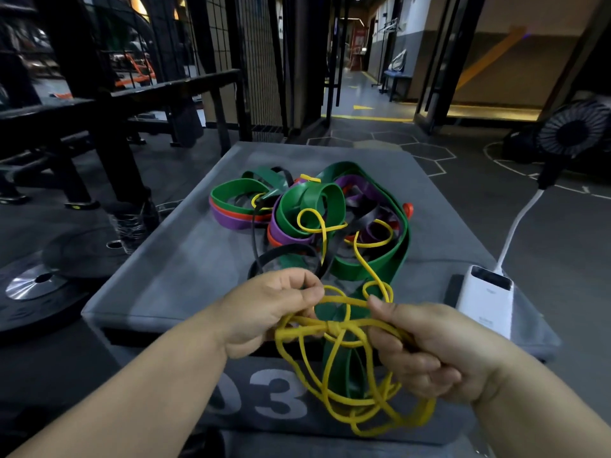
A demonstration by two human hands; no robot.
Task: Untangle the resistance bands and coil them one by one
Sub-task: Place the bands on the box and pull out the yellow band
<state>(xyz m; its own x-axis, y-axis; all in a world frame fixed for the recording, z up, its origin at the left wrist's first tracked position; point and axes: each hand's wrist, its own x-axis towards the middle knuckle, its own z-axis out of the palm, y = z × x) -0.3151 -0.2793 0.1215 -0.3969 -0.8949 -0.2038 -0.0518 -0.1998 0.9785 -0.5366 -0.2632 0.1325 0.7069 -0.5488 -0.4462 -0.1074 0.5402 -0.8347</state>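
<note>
Gym, weight plates (36,282), bench (139,90)

Dim gym, underexposed. Warm light spills from the far corridor floor (363,109). Grey padded box top (185,259) lit softly from above, faint shadows under the pile of coloured rubber bands (310,209). Glare on the silver weight-plate hub (23,289). Thin yellow rubber band (330,327) at front edge sharp. Fisheye bows black rack posts (110,143) at left; background soft.
</note>
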